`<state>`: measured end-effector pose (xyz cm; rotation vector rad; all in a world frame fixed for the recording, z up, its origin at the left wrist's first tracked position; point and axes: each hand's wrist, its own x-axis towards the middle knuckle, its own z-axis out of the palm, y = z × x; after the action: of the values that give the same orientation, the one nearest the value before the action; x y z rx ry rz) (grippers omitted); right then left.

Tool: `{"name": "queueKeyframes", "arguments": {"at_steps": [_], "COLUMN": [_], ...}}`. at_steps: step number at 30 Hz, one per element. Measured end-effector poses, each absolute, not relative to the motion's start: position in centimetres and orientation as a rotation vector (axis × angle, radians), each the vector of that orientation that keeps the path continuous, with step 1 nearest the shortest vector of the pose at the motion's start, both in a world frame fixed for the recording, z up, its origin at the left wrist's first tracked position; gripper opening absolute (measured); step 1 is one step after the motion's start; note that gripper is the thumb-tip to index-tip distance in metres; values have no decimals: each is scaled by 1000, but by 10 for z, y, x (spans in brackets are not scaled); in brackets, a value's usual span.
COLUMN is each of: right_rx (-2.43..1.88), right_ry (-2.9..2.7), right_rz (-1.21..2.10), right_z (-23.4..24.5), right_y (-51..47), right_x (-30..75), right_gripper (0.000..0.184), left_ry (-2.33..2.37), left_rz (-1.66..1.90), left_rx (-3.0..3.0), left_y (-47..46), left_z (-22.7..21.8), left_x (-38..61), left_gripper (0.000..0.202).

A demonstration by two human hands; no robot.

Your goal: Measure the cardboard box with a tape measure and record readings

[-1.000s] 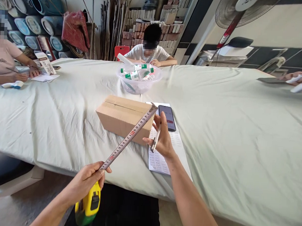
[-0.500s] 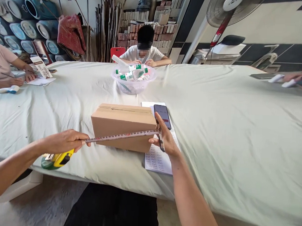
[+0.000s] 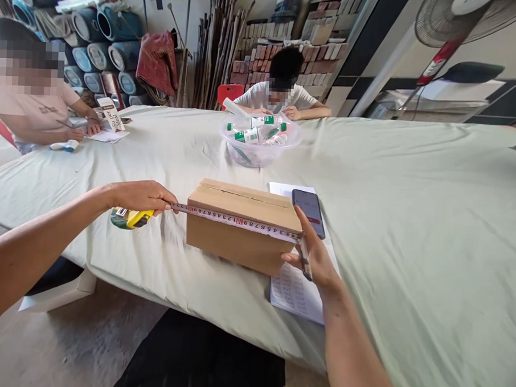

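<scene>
A closed cardboard box (image 3: 234,242) sits on the cloth-covered table in front of me. A tape measure's printed blade (image 3: 223,216) stretches along the upper edge of its near side. My left hand (image 3: 149,197) pinches the blade left of the box; the yellow and green tape case (image 3: 131,218) hangs below that hand. At the box's right end, my right hand (image 3: 317,253) is closed around the blade's end, thumb up by the top corner. A slim, dark and shiny pen-like object (image 3: 306,264) also lies in its grip; its kind is unclear.
Under and right of the box lie written sheets (image 3: 296,289) and a phone (image 3: 309,212). Beyond stands a clear basin (image 3: 259,155) of plastic bottles. One person (image 3: 288,92) sits opposite, another (image 3: 31,104) writes at the left. A fan (image 3: 443,53) stands at the back right.
My left hand has risen, bringing the blade from a slant across the box's side up to its top edge. The box now sits more angled, and the view has swung left.
</scene>
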<state>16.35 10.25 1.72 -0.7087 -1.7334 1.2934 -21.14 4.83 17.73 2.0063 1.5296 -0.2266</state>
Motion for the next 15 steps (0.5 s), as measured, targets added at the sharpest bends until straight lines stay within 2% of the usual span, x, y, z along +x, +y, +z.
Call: {"name": "queueKeyframes", "arguments": {"at_steps": [8, 15], "right_rx": [-700, -769], "right_ry": [-1739, -1597], "right_rz": [1275, 1289], "right_z": [20, 13], "right_y": [101, 106], "right_x": [160, 157], "right_gripper": [101, 104], "left_ry": [1553, 1495], "left_rz": [-240, 82], "left_rx": [1991, 1696], "left_y": [49, 19], "left_z": [182, 156], "left_x": [-211, -199], "left_gripper": [32, 32]}}
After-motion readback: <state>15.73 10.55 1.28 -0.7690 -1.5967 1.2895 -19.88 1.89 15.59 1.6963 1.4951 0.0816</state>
